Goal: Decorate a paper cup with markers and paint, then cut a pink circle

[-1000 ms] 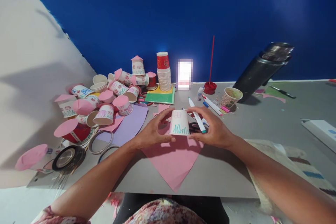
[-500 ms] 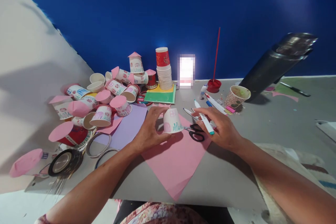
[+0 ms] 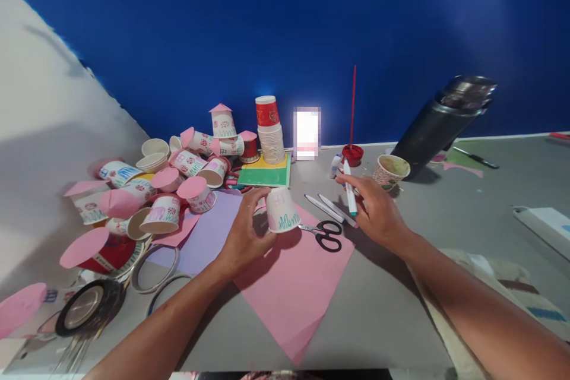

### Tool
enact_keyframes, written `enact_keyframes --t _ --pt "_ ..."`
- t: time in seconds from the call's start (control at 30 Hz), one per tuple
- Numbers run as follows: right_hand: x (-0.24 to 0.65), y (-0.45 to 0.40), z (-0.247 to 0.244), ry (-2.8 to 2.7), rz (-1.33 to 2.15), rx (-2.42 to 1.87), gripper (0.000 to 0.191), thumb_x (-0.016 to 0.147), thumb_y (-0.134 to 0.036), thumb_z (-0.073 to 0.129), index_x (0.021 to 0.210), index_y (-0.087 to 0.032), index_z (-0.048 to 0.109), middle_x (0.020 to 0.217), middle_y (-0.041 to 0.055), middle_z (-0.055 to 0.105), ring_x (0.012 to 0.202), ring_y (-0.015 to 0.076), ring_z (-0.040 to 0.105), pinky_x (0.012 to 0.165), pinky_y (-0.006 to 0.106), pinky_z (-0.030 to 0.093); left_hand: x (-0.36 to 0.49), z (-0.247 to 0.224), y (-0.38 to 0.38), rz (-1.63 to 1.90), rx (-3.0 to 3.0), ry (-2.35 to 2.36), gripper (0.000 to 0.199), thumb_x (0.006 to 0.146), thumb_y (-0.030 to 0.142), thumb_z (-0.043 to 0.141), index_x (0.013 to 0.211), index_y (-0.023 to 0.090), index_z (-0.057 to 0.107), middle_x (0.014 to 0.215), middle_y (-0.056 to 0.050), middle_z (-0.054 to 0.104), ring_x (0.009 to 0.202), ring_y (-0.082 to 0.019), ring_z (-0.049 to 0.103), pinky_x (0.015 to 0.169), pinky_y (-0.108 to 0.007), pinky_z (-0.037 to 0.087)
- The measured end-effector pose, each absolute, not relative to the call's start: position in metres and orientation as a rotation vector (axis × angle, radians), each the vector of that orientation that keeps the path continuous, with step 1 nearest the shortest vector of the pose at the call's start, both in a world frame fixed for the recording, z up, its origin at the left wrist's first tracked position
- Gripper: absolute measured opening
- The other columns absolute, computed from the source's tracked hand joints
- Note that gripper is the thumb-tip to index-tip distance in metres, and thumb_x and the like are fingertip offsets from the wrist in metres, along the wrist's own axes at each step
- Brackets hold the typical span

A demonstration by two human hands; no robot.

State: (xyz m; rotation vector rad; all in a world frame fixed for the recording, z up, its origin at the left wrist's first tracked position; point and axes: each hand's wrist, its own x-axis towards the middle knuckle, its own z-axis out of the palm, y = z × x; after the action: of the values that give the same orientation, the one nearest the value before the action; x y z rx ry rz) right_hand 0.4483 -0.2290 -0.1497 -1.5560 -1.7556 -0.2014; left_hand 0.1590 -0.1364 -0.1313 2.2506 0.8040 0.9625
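My left hand (image 3: 249, 231) grips an upside-down white paper cup (image 3: 282, 211) by its side. A pink window and green grass-like strokes are drawn on it. Farther right, my right hand (image 3: 378, 211) has a white marker (image 3: 350, 190) with a green end between thumb and fingers, over the marker pile. Two white markers (image 3: 327, 209) lie on the table between the hands. Black-handled scissors (image 3: 328, 235) rest on a pink paper sheet (image 3: 289, 291), their blades partly behind the cup.
Decorated cups with pink paper tops (image 3: 162, 214) crowd the left, near tape rolls (image 3: 155, 269). A cup stack (image 3: 271, 142) stands on a green-yellow booklet (image 3: 265, 175). At the right are a patterned cup (image 3: 390, 171), a black flask (image 3: 427, 130) and a cloth (image 3: 476, 285).
My right hand has moved away from the scissors with the marker, uncovering two markers on the table. The cup stays in my left hand, turned slightly. The view has shifted.
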Motion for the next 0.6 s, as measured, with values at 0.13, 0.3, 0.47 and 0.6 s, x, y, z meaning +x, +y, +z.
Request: enact_keyframes --t 0.13,0.3,0.47,0.6 --pt "0.461 -0.227 -0.147 -1.801 -0.257 -1.678 0.064 0.079 0.006 0.043 0.134 -0.021 0.064 0.119 0.0105 0.074 0.109 0.0304 0.064 0.095 0.046 0.054 0.16 -0.127 -0.137 1.061 2.16 0.984 0.064 0.077 0.027 0.079 0.135 0.025 0.05 0.138 -0.01 0.058 0.131 -0.029 0.058 0.111 -0.047 0.05" --pt "0.464 -0.223 -0.152 -2.052 -0.149 -1.941 0.058 0.083 0.006 0.041 0.13 -0.015 0.07 0.117 0.015 0.073 0.109 0.0324 0.061 0.098 0.046 0.051 0.157 -0.126 -0.132 0.971 1.906 1.086 0.074 0.068 0.034 0.085 0.133 0.027 0.051 0.142 -0.01 0.057 0.131 -0.033 0.058 0.097 -0.047 0.058" --pt "0.459 -0.225 -0.15 -2.075 -0.077 -1.982 0.054 0.086 0.001 0.047 0.134 -0.013 0.068 0.12 0.0159 0.072 0.114 0.0333 0.06 0.097 0.045 0.051 0.156 -0.128 -0.13 0.948 1.847 1.084 0.074 0.068 0.037 0.086 0.133 0.028 0.052 0.142 -0.01 0.059 0.129 -0.032 0.06 0.102 -0.05 0.056" --pt "0.456 -0.225 -0.148 -2.096 -0.009 -1.984 0.049 0.089 0.0 0.048 0.129 -0.015 0.072 0.122 0.014 0.072 0.114 0.0312 0.061 0.098 0.043 0.051 0.158 -0.124 -0.132 0.958 1.875 1.121 0.072 0.067 0.036 0.086 0.131 0.026 0.053 0.139 -0.01 0.061 0.127 -0.032 0.061 0.105 -0.052 0.054"
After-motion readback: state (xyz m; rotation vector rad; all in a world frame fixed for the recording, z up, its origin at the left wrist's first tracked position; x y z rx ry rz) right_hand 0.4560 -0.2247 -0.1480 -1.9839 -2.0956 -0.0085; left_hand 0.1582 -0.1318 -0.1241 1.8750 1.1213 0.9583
